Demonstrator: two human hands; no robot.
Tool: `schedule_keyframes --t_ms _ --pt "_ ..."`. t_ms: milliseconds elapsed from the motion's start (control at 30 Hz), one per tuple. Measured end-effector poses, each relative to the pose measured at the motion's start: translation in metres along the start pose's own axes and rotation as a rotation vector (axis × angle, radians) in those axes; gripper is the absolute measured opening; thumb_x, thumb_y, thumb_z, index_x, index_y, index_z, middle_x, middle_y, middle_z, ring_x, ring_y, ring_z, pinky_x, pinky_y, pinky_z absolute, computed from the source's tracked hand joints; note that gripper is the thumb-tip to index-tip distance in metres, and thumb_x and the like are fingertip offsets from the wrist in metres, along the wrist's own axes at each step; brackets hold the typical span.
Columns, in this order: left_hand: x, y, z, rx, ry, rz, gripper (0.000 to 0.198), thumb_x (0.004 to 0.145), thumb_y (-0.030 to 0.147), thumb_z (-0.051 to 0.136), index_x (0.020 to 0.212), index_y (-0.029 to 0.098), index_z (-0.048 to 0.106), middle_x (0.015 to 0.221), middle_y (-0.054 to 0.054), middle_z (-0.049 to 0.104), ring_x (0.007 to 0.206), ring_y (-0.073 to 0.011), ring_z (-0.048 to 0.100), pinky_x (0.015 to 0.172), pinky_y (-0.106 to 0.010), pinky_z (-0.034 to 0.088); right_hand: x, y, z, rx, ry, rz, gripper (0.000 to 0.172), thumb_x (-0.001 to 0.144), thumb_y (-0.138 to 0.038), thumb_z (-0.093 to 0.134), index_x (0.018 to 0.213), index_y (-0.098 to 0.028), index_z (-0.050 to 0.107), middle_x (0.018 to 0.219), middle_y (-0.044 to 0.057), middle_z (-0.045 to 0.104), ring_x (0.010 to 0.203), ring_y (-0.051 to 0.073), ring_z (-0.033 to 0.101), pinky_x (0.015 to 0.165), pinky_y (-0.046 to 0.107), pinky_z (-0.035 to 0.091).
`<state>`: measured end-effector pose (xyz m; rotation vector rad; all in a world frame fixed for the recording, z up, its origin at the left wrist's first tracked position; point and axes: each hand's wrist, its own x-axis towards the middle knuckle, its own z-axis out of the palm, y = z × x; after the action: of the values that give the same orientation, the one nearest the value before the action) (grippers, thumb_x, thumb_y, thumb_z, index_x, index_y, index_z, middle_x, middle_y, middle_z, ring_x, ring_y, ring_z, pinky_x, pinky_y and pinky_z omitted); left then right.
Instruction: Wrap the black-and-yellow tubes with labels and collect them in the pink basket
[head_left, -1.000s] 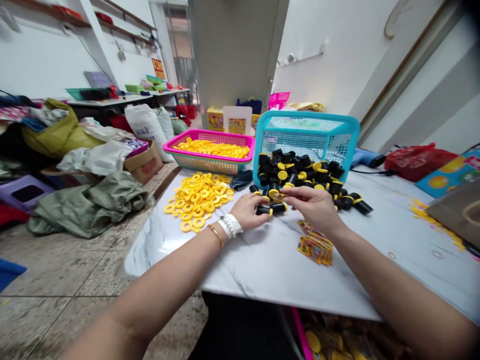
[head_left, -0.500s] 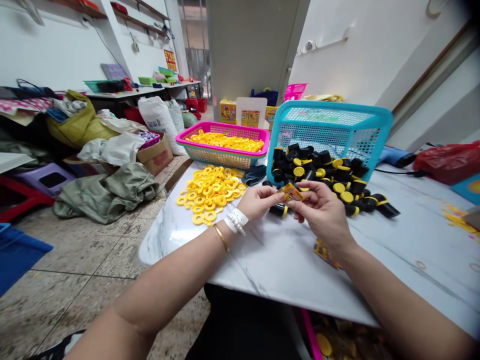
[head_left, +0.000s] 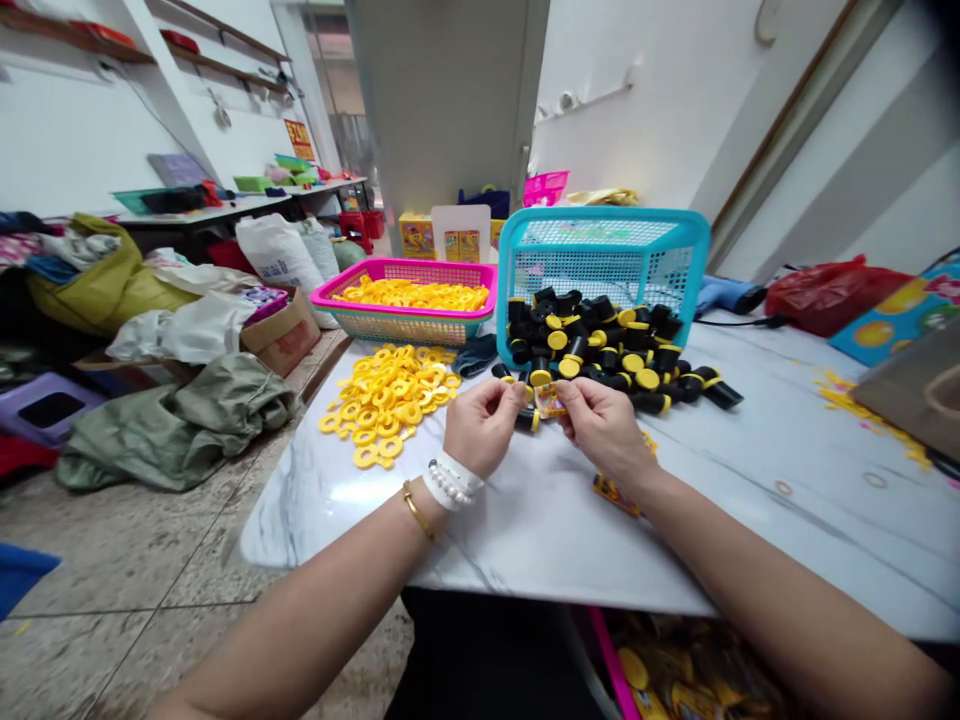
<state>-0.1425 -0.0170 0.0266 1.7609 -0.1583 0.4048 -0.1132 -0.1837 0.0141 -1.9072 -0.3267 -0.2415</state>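
Note:
Over the table, my right hand [head_left: 606, 420] pinches a small orange printed piece [head_left: 551, 401], like a sticker or card, between thumb and fingers. Just left of it, my left hand [head_left: 486, 422] is closed with thumb and forefinger together at the piece's left side; what lies between those fingertips is too small to make out. Black cylinders with yellow caps [head_left: 570, 368] lie behind the hands, spilling from a tipped blue basket [head_left: 697, 230]. More orange printed pieces [head_left: 616, 495] rest under my right wrist. Left of my left hand is a pile of yellow rings [head_left: 382, 395].
A pink-rimmed basket [head_left: 322, 300] full of yellow parts stands at the back left, with dark cloth [head_left: 475, 355] beside it. A red bag [head_left: 832, 300] and a grey box [head_left: 919, 385] are on the right. Under the table sits a pink-edged container [head_left: 611, 665] of parts.
The view has turned right, shifting everything leftward. My left fingers have curled in and drawn back a little from the printed piece, which my right hand still pinches.

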Motion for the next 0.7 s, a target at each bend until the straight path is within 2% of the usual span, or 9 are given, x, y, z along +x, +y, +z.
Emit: schedule_keyframes --t_ms 167,300,467,700 --pt "-0.0040 0.0051 -0.0001 -0.110 -0.033 -0.075 0.040 0.085 0.051 0.061 0.076 0.014 0.072 0.052 0.002 0.054 0.046 -0.0087 0.043 0.047 -0.023 0.034 0.0000 -0.0029 -0.0004 0.009 0.032 -0.073 0.047 0.093 -0.055 0.053 0.063 -0.019 0.051 0.052 -0.004 0.048 0.049 0.009 0.041 0.046 0.023 0.032" --pt "-0.0021 0.0034 0.0002 -0.103 -0.050 -0.112 0.041 0.085 0.050 0.061 0.075 0.013 0.075 0.054 0.001 0.057 0.047 -0.0079 0.043 0.047 -0.022 0.034 -0.0005 -0.0041 -0.0010 0.053 -0.009 -0.050 0.044 0.092 -0.055 0.056 0.067 -0.018 0.057 0.052 -0.003 0.051 0.048 0.009 0.043 0.045 0.023 0.033" --pt "-0.0004 0.0007 0.0003 -0.170 0.011 -0.122 0.038 0.082 0.050 0.064 0.075 0.014 0.073 0.059 0.000 0.059 0.047 -0.0068 0.044 0.047 -0.021 0.034 0.0004 -0.0006 -0.0003 0.154 -0.001 -0.006 0.036 0.085 -0.052 0.067 0.076 -0.017 0.064 0.057 -0.002 0.057 0.049 0.010 0.047 0.046 0.024 0.036" --pt "-0.0028 0.0036 0.0010 -0.173 0.011 -0.164 0.036 0.082 0.047 0.064 0.079 0.013 0.076 0.060 -0.001 0.061 0.045 -0.0065 0.044 0.044 -0.021 0.033 -0.0009 -0.0036 0.0005 0.102 0.034 -0.034 0.041 0.089 -0.053 0.062 0.068 -0.017 0.062 0.053 -0.003 0.054 0.048 0.009 0.045 0.046 0.023 0.035"
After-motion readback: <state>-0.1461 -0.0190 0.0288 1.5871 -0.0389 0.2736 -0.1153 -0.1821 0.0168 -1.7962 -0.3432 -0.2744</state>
